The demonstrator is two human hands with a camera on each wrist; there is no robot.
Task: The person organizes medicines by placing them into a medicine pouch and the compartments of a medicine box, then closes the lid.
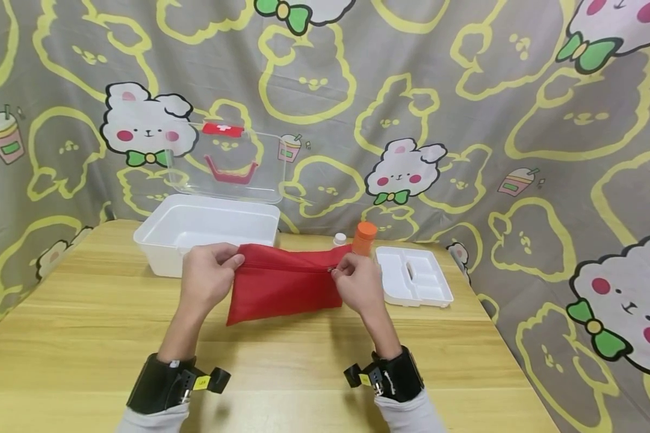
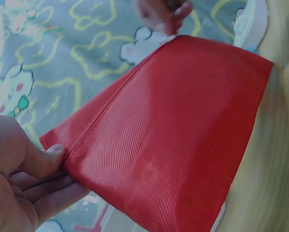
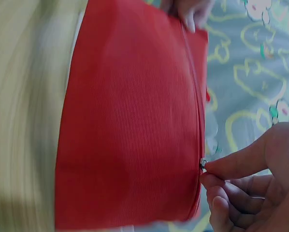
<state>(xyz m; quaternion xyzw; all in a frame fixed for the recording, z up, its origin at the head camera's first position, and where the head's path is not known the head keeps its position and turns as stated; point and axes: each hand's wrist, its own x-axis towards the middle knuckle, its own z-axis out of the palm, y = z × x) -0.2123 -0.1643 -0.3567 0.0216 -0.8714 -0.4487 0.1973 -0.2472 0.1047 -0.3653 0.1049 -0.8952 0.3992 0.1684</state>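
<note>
Patterned curtain [image 1: 314, 90] hangs behind the bench [image 1: 281, 373]. My left fingers [image 2: 57, 195] pinch the red pouch [image 1: 287, 293] at its upper left corner; my right fingers [image 3: 236, 195] pinch its zipper pull [image 3: 203, 164]. A white box [image 1: 162, 255] sits behind the pouch's left end, a white tray [image 1: 394, 282] past its right.
</note>
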